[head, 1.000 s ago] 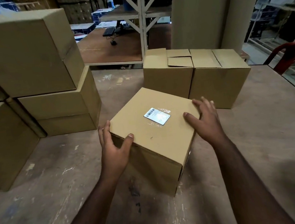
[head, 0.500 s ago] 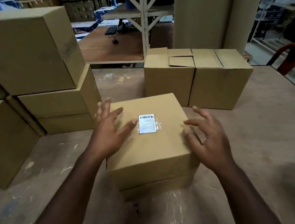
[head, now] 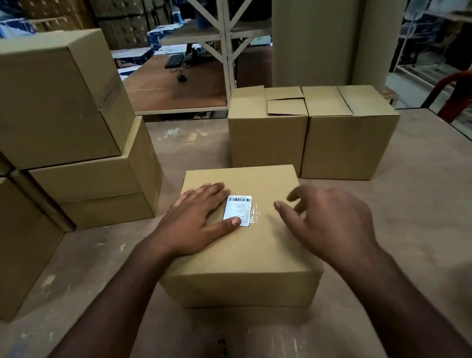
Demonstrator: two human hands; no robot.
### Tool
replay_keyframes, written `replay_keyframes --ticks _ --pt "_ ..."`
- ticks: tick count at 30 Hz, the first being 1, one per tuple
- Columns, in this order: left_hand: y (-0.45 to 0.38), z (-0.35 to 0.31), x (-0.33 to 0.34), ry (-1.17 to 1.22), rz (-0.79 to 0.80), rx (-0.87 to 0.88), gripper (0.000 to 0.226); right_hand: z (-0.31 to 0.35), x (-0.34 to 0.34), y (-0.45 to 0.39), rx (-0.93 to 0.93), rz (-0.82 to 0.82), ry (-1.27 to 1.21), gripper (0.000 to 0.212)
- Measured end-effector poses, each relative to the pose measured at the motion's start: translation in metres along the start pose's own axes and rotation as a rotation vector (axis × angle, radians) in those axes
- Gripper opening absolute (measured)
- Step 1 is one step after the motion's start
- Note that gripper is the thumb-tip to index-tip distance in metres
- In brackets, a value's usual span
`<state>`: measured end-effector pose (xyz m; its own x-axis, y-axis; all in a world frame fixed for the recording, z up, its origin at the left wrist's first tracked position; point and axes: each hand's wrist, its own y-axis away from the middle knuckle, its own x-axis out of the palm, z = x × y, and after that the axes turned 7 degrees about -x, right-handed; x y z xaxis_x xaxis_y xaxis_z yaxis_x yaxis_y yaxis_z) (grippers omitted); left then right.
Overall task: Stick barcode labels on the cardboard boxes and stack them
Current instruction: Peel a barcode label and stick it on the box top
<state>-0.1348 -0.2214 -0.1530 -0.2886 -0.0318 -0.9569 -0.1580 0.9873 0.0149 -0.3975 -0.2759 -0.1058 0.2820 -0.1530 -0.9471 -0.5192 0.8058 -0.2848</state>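
Centrally in the head view, a closed cardboard box sits on the worn table, a barcode label on its top. Left hand lies flat on the top, thumb touching the label's near corner. Right hand hovers just right of the label, fingers loosely spread, grasping nothing. Stacked boxes stand at left; two boxes beyond.

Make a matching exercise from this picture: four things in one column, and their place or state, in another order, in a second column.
1. left hand
2. right hand
3. barcode label
4. red chair

a. beyond the table's right edge
b. stuck on top of the near box
c. flat on the box top, thumb on the label
d. fingers loosely bent, holding nothing

Pairs: 1-c, 2-d, 3-b, 4-a
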Motion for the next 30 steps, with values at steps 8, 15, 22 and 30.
replay_keyframes --ticks 8,15,22,30 --pt "0.01 0.003 0.006 0.016 -0.022 -0.033 0.092 0.025 0.045 -0.048 -0.322 0.362 -0.279 0.058" --pt "0.015 0.001 0.009 -0.013 -0.063 -0.013 0.074 0.018 0.058 -0.029 -0.322 0.297 -0.3 0.062" --pt "0.005 0.0 0.009 -0.047 -0.053 -0.029 0.063 0.019 0.065 -0.048 -0.289 0.159 -0.259 0.052" --pt "-0.002 -0.006 -0.01 0.074 -0.01 -0.047 0.053 0.018 0.07 -0.049 -0.263 0.112 -0.327 0.043"
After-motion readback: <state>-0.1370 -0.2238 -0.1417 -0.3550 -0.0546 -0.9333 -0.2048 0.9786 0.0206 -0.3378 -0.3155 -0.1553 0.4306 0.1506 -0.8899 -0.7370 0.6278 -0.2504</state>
